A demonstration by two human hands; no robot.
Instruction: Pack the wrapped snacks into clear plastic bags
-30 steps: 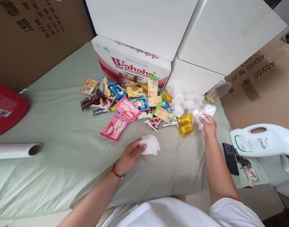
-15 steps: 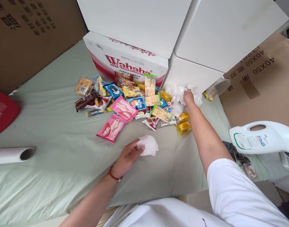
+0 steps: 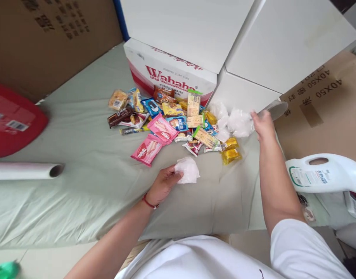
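Left hand [image 3: 163, 183] fingers pinching crumpled plastic bag [image 3: 187, 169]; right hand [image 3: 262, 124] fingers closed on bag wad [image 3: 240, 122] near sheet's far edge; loose film could snag yellow snack packs [image 3: 230, 150], dragging them

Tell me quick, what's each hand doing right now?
Left hand: closed on a crumpled bag.
Right hand: touching the bag pile; grip cannot be told.

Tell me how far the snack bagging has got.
Barely begun, by the look of it. The left hand holds one crumpled clear bag, the right hand touches the bag heap by the white box. The snack pile lies loose on the sheet, apparently unbagged.
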